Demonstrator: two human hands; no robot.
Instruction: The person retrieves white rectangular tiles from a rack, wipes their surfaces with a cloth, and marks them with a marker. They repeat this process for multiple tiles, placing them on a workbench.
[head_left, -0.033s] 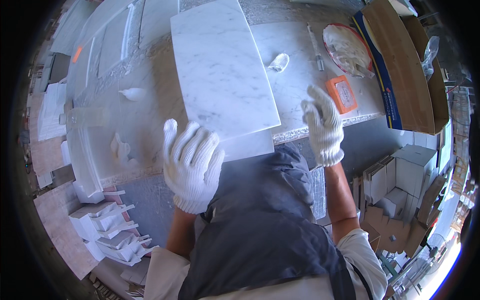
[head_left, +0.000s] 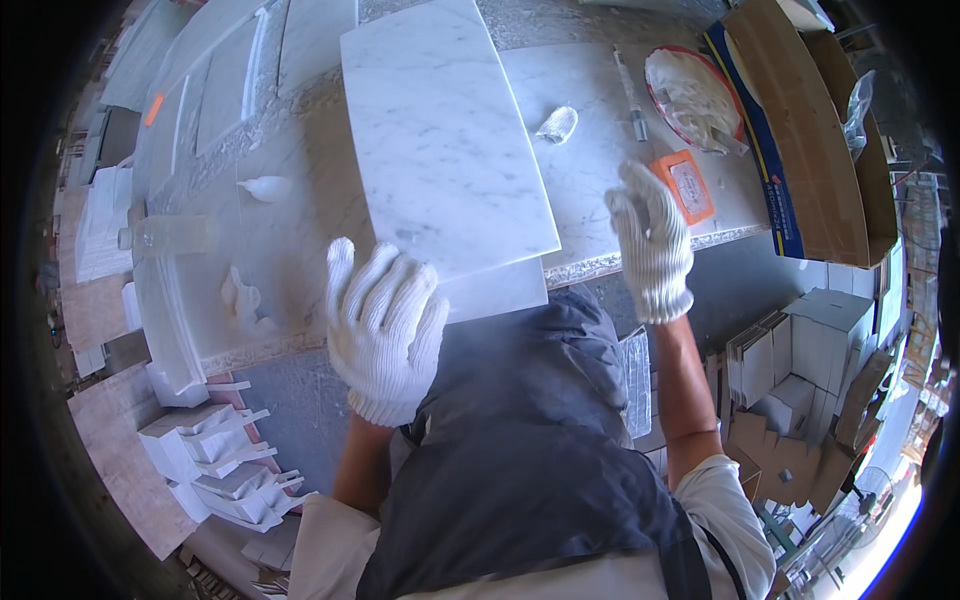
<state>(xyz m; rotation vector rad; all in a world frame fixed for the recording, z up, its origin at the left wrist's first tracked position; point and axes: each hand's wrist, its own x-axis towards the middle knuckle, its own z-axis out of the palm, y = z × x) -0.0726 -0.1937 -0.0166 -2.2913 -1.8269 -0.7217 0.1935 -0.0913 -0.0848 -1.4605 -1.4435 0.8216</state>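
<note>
A white marble slab (head_left: pixel 450 140) with grey veins lies on the bench, over a second pale slab (head_left: pixel 505 288) whose near end shows. Beside the near left corner of the upper slab is my left hand (head_left: pixel 385 325), in a white knitted glove. Its fingers are stretched out and hold nothing. My right hand (head_left: pixel 652 245), gloved likewise, hovers by the bench's front edge with thumb and fingers apart and nothing visible in it. Just beyond it lies an orange block (head_left: pixel 684 188) with a pale face. A small white ribbed piece (head_left: pixel 558 125) rests right of the slab.
A red-rimmed bowl (head_left: pixel 692 98) of white material and a slim pen-like tool (head_left: pixel 630 92) lie at the back right. An open cardboard box (head_left: pixel 810 130) stands beyond. A clear bottle (head_left: pixel 170 236) lies at left. White boxes (head_left: pixel 825 335) are stacked low at right.
My right hand has moved slightly away from me and to the right, closer to the orange block. My left hand and the slabs stay in place.
</note>
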